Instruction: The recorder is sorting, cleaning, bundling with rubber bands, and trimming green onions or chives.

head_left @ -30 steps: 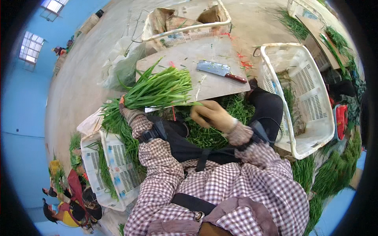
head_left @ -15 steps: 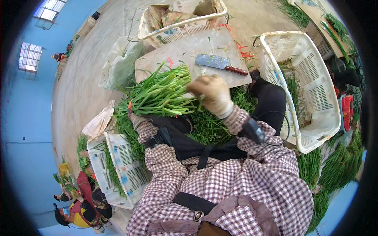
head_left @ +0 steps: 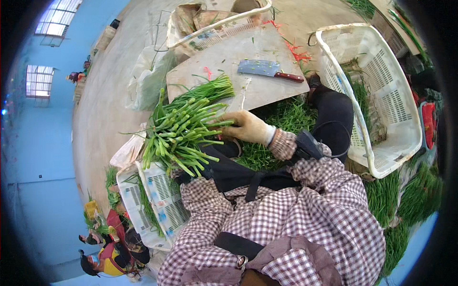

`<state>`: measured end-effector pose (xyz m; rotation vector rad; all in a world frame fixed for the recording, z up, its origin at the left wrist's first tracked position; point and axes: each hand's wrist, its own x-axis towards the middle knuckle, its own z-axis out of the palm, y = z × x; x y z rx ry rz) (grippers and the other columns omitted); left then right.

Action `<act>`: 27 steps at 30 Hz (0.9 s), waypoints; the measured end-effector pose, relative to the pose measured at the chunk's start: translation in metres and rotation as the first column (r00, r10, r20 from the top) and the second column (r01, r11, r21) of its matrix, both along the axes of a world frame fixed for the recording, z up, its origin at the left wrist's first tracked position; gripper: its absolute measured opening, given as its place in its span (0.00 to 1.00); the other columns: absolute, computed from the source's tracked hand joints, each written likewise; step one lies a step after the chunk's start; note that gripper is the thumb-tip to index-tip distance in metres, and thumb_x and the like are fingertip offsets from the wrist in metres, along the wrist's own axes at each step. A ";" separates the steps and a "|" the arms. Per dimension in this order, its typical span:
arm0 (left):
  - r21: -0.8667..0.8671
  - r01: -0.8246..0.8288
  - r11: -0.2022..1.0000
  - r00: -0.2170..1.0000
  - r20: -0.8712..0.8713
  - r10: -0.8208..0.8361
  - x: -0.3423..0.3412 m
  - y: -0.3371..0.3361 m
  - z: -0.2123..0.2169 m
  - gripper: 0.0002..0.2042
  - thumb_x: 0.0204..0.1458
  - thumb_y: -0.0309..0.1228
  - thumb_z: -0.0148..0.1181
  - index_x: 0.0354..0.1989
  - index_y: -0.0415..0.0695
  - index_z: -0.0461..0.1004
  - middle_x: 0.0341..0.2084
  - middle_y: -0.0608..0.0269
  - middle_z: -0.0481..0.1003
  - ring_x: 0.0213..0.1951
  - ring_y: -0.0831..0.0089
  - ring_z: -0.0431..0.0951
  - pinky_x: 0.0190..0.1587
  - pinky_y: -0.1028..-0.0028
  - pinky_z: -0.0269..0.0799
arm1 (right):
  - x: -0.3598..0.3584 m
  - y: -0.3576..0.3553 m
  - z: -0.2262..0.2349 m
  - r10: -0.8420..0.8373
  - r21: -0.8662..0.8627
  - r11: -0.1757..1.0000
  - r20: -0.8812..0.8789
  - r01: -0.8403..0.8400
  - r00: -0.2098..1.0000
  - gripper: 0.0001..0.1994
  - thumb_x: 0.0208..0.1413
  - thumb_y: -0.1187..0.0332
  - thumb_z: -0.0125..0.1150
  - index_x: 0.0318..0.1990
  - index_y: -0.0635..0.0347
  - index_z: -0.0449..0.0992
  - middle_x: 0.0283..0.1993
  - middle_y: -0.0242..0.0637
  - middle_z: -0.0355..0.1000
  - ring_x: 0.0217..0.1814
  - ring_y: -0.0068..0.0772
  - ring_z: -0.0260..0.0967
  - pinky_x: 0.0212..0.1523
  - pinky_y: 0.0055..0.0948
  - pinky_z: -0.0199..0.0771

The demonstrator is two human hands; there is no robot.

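The bundle of green garlic chives point(head_left: 183, 126) has come off the cutting board point(head_left: 238, 71) since 1 second ago: then it lay flat across the board's near edge, at the half-second mark it was lifted and turning, and now it is held up in front of the person's body, cut stem ends pointing down toward the lap and the leafy tips fanning back over the board's near-left corner. The right hand point(head_left: 245, 126), in a pale glove, has moved with it, from beneath the stems to the bundle's right side, where its fingers point(head_left: 224, 123) press closed against the stalks. The left hand is hidden behind the bunch; only a checked sleeve shows beneath it, so I cannot tell how its fingers stand, though it seems to carry the bundle from below.

The cleaver point(head_left: 269, 69) with its reddish handle has stayed flat on the board, untouched, well apart from both hands. To my eye the stalk ends look roughly level, so the person seems to be gathering and evening the bunch rather than cutting.

A white slotted crate point(head_left: 381, 95) sits to the right with some greens inside, a 2nd white crate point(head_left: 152, 200) lies low on the left, and loose chives point(head_left: 281, 119) carpet the floor between.
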<state>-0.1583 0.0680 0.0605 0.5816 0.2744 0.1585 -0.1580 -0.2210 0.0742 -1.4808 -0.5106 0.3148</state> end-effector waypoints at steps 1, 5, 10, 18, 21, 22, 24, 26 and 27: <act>-0.028 -0.015 0.999 1.000 0.026 0.016 -0.004 0.003 0.000 0.16 0.49 0.38 0.52 0.44 0.44 0.69 0.39 0.59 0.73 0.43 0.62 0.72 0.49 0.62 0.69 | -0.005 -0.006 0.016 0.047 0.036 0.998 -0.088 -0.044 0.995 0.17 0.49 0.66 0.61 0.46 0.62 0.71 0.36 0.36 0.73 0.34 0.30 0.69 0.36 0.26 0.69; -0.237 0.018 0.971 0.982 0.188 0.028 0.002 -0.001 0.001 0.16 0.50 0.38 0.52 0.44 0.43 0.68 0.39 0.59 0.73 0.43 0.62 0.72 0.49 0.63 0.69 | -0.033 -0.075 0.054 0.361 0.274 0.918 -0.285 -0.285 0.888 0.09 0.54 0.69 0.55 0.35 0.65 0.76 0.24 0.30 0.70 0.22 0.16 0.61 0.23 0.18 0.63; -0.578 0.227 0.784 0.903 0.427 0.053 0.019 -0.014 -0.006 0.16 0.50 0.38 0.51 0.45 0.42 0.68 0.38 0.59 0.73 0.42 0.63 0.72 0.50 0.64 0.68 | -0.039 -0.045 0.078 -0.048 0.073 0.994 -0.367 0.080 0.929 0.10 0.54 0.65 0.56 0.35 0.63 0.77 0.19 0.29 0.68 0.19 0.13 0.62 0.20 0.17 0.61; -0.644 0.599 0.477 0.729 0.684 0.008 0.034 -0.028 0.008 0.17 0.51 0.38 0.50 0.45 0.41 0.67 0.37 0.59 0.73 0.42 0.64 0.73 0.50 0.66 0.68 | -0.047 0.003 0.031 -0.120 0.146 0.979 -0.140 0.140 0.983 0.13 0.50 0.65 0.60 0.41 0.63 0.74 0.30 0.35 0.75 0.29 0.28 0.70 0.33 0.26 0.70; -0.445 0.628 0.638 0.658 0.742 -0.131 0.023 -0.023 0.038 0.16 0.46 0.28 0.58 0.45 0.47 0.64 0.33 0.71 0.71 0.40 0.75 0.72 0.50 0.70 0.68 | -0.050 -0.033 0.042 0.252 0.217 0.959 -0.347 -0.184 0.903 0.06 0.51 0.70 0.59 0.30 0.64 0.75 0.23 0.27 0.68 0.16 0.12 0.57 0.15 0.16 0.54; -0.394 0.613 0.685 0.618 0.779 -0.105 0.023 -0.021 0.039 0.16 0.47 0.29 0.57 0.46 0.48 0.64 0.33 0.72 0.71 0.41 0.76 0.71 0.50 0.70 0.67 | -0.056 -0.046 0.039 0.295 0.229 0.949 -0.414 -0.215 0.861 0.06 0.52 0.71 0.58 0.29 0.65 0.75 0.20 0.27 0.66 0.15 0.13 0.55 0.14 0.16 0.53; -0.363 0.664 0.654 0.570 0.812 -0.128 0.024 -0.028 0.048 0.16 0.50 0.30 0.55 0.47 0.49 0.63 0.33 0.72 0.70 0.41 0.77 0.71 0.51 0.68 0.65 | -0.065 -0.085 0.015 0.396 0.290 0.910 -0.400 -0.296 0.827 0.05 0.51 0.73 0.57 0.28 0.66 0.75 0.17 0.29 0.65 0.14 0.14 0.55 0.13 0.17 0.51; -0.253 0.583 0.772 0.500 0.861 -0.095 0.022 -0.015 0.055 0.16 0.50 0.30 0.54 0.47 0.48 0.62 0.34 0.72 0.70 0.42 0.77 0.70 0.52 0.68 0.65 | -0.068 -0.113 -0.004 0.402 0.285 0.916 -0.613 -0.284 0.681 0.08 0.51 0.69 0.58 0.33 0.65 0.75 0.23 0.31 0.69 0.19 0.16 0.61 0.17 0.18 0.59; -0.255 0.584 0.770 0.500 0.861 -0.094 0.026 -0.014 0.055 0.16 0.50 0.30 0.54 0.47 0.48 0.62 0.34 0.72 0.70 0.42 0.77 0.70 0.52 0.68 0.65 | -0.067 -0.111 -0.018 0.266 0.003 0.954 -0.464 -0.299 0.845 0.09 0.50 0.68 0.59 0.36 0.63 0.75 0.27 0.34 0.71 0.23 0.21 0.65 0.22 0.23 0.65</act>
